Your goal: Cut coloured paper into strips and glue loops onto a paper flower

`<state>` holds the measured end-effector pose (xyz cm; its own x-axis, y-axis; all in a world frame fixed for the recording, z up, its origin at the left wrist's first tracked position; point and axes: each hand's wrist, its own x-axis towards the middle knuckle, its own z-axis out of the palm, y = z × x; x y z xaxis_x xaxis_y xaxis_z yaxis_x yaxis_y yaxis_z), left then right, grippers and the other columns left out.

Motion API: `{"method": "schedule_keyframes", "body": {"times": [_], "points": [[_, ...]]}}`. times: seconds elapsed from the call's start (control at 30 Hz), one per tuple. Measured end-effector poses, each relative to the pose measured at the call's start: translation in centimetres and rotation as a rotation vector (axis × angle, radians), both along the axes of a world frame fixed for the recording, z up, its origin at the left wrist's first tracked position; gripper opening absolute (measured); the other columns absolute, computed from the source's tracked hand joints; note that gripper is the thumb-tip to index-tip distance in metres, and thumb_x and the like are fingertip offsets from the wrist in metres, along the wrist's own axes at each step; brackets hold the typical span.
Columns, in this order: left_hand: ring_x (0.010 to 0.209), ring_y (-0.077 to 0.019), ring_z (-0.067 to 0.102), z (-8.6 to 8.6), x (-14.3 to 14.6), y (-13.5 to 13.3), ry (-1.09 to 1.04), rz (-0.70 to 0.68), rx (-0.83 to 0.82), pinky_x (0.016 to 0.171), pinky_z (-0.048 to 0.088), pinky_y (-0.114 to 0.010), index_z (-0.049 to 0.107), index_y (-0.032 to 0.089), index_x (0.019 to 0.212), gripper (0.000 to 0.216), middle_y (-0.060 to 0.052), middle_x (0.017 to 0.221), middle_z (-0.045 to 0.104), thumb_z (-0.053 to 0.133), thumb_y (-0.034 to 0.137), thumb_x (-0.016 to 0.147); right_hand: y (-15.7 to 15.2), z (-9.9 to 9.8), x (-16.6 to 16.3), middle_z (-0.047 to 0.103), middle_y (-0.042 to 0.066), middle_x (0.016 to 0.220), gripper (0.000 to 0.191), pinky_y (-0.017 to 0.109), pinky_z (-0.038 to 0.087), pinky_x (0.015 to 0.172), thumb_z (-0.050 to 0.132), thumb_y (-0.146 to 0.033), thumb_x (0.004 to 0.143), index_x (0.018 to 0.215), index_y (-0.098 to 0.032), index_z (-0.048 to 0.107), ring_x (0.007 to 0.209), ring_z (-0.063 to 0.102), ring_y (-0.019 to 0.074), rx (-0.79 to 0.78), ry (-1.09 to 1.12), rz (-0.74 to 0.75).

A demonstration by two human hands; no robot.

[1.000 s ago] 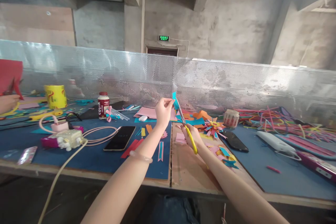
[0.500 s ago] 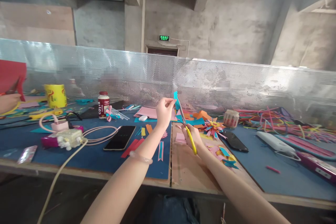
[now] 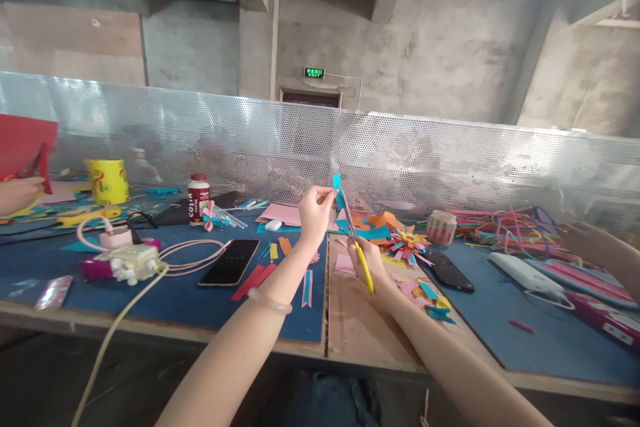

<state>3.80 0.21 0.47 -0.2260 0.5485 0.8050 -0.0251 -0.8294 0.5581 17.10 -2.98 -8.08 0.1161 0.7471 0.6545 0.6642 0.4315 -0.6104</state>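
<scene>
Between the thumb and fingers of my left hand (image 3: 316,210) is a blue paper strip (image 3: 337,182), held upright above the table. My right hand (image 3: 369,263) grips yellow-handled scissors (image 3: 365,268), their blades pointing up along the strip's right edge. Whether the blades are closed on the paper I cannot tell. Below and right of the hands lie a multicoloured paper flower (image 3: 405,243) and a pile of small paper scraps (image 3: 430,297). A pink-and-blue layered strip (image 3: 307,288) rests under my left forearm's right side, with red paper strips (image 3: 253,281) to its left.
A phone (image 3: 229,263) and a power strip with plugs and cables (image 3: 134,263) lie left; a Costa bottle (image 3: 199,200) stands behind. Another phone (image 3: 450,271) and colourful pipe cleaners (image 3: 515,230) are right. Other people's hands show at left (image 3: 20,195) and right (image 3: 575,240).
Another person's hand and arm have come in at the right edge, over the pipe cleaners. My own hands, the strip and the scissors have hardly moved.
</scene>
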Motion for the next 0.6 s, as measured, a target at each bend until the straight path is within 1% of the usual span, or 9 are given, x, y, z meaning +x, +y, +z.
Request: {"method": "schedule_keyframes", "body": {"times": [0.3, 0.43, 0.5, 0.6], "points": [[0.070, -0.0170, 0.064, 0.23, 0.04, -0.21, 0.005, -0.018, -0.007, 0.067, 0.051, -0.031, 0.059, 0.017, 0.078, 0.019, -0.005, 0.074, 0.065, 0.063, 0.035, 0.078, 0.38, -0.43, 0.23, 0.042, -0.004, 0.049, 0.023, 0.023, 0.027, 0.048, 0.041, -0.035, 0.075, 0.057, -0.021, 0.038, 0.048, 0.040, 0.0119, 0.026, -0.015, -0.005], [0.074, -0.0163, 0.063, 0.37, -0.17, -0.10, 0.030, -0.056, -0.001, 0.065, 0.050, -0.028, 0.057, 0.018, 0.084, 0.022, -0.005, 0.079, 0.064, 0.057, 0.040, 0.082, 0.27, -0.42, 0.20, 0.041, -0.004, 0.048, 0.024, 0.023, 0.026, 0.047, 0.041, -0.036, 0.076, 0.056, -0.021, 0.037, 0.047, 0.037, 0.0114, 0.034, -0.017, -0.003], [0.069, -0.0149, 0.061, 0.34, -0.30, 0.00, 0.049, -0.064, -0.003, 0.060, 0.048, -0.027, 0.054, 0.019, 0.086, 0.025, -0.004, 0.076, 0.061, 0.051, 0.044, 0.085, 0.12, -0.34, 0.09, 0.043, -0.004, 0.049, 0.024, 0.023, 0.026, 0.047, 0.042, -0.036, 0.076, 0.057, -0.021, 0.039, 0.047, 0.037, 0.0115, 0.035, -0.020, 0.004], [0.052, -0.0126, 0.053, 0.19, -0.38, 0.10, 0.106, -0.071, -0.012, 0.050, 0.042, -0.025, 0.050, 0.021, 0.080, 0.030, 0.002, 0.060, 0.052, 0.045, 0.050, 0.087, -0.07, -0.23, -0.10, 0.044, -0.004, 0.049, 0.026, 0.023, 0.025, 0.047, 0.042, -0.039, 0.077, 0.058, -0.021, 0.040, 0.047, 0.037, 0.0115, 0.037, -0.025, 0.014]]}}
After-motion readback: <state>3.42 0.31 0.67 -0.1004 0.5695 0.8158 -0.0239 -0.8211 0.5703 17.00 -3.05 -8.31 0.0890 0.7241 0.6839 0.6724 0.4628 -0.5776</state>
